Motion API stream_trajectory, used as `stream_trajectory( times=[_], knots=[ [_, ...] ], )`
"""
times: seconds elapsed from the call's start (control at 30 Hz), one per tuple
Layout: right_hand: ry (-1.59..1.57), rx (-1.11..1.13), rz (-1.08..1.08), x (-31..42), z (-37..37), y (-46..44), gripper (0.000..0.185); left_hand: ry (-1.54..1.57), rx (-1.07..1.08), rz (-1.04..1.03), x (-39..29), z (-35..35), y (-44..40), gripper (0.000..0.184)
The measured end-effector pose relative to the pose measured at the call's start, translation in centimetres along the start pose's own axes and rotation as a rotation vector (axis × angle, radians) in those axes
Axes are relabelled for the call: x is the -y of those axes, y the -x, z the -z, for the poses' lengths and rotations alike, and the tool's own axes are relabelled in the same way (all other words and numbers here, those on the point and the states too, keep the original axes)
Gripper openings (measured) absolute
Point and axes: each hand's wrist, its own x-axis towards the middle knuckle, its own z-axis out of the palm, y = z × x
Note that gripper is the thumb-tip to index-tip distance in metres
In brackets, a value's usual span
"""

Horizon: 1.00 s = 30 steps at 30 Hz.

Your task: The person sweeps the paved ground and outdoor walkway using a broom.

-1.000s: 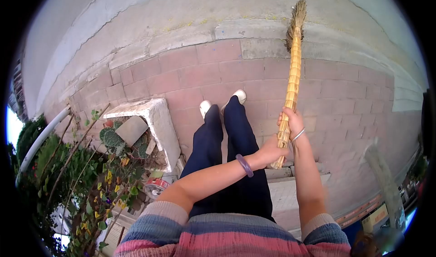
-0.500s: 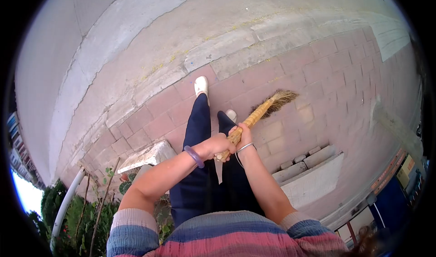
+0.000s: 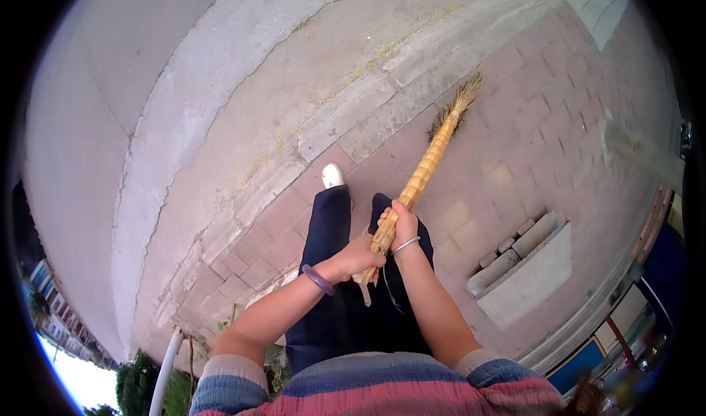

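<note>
A straw broom with a ribbed yellow handle slants up and away from my body. Its bristle end is over the pink paving near the kerb; whether it touches the ground I cannot tell. Near the top end of the handle, my left hand, with a purple bangle above it, is closed round it. Just farther down, my right hand, wearing a silver bangle, also wraps the handle. A pale strip hangs from the handle's end.
Pink paving slabs border a stone kerb scattered with yellow bits, and grey roadway lies beyond. At right is a white-edged recess holding blocks. A white pole and shrubs stand at lower left. One white shoe shows.
The broom has swung towards the kerb, its bristles moving up and away and its handle now steeper in view. Both hands keep their hold. The whole view has shifted somewhat.
</note>
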Motion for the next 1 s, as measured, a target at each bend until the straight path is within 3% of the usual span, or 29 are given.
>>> stream_trajectory(
  times=[0.1,0.13,0.23,0.37,0.43,0.6,0.7,0.73,0.97,1.0],
  knots=[
    [-0.177,-0.043,-0.144,1.8,-0.2,-5.5,0.013,0.045,-0.014,0.099,-4.2,1.9,-3.7,0.029],
    [-0.08,0.002,-0.157,2.4,-1.9,-5.8,0.013,0.099,-0.058,0.065,-4.9,2.1,-4.1,0.031],
    [0.135,0.153,0.004,3.2,-6.9,-5.1,0.017,0.109,-0.296,-0.041,-6.5,1.6,-2.3,0.032],
    [0.204,0.328,0.023,7.9,-7.5,-2.8,0.017,0.021,-0.387,-0.146,-8.0,-3.5,-3.6,0.033],
    [0.267,0.243,0.106,11.0,-6.2,-2.3,0.017,0.035,-0.3,-0.128,-9.1,-5.3,-5.3,0.034],
    [-0.114,-0.159,0.172,19.8,2.1,-5.0,0.015,-0.156,0.057,0.195,-15.3,-9.3,-14.1,0.031],
    [-0.353,-0.237,0.113,25.1,4.7,-10.7,0.016,-0.235,0.145,0.328,-22.0,-11.0,-22.6,0.027],
    [-0.428,-0.241,0.075,27.3,4.6,-12.1,0.017,-0.224,0.088,0.303,-23.9,-11.6,-23.4,0.026],
    [0.358,0.063,0.194,29.8,-8.0,-13.0,0.024,0.001,-0.341,0.064,-27.7,-11.6,-17.7,0.032],
    [0.284,0.129,0.181,31.0,-7.8,-12.1,0.024,-0.009,-0.365,0.037,-28.1,-13.1,-17.4,0.032]
  ],
)
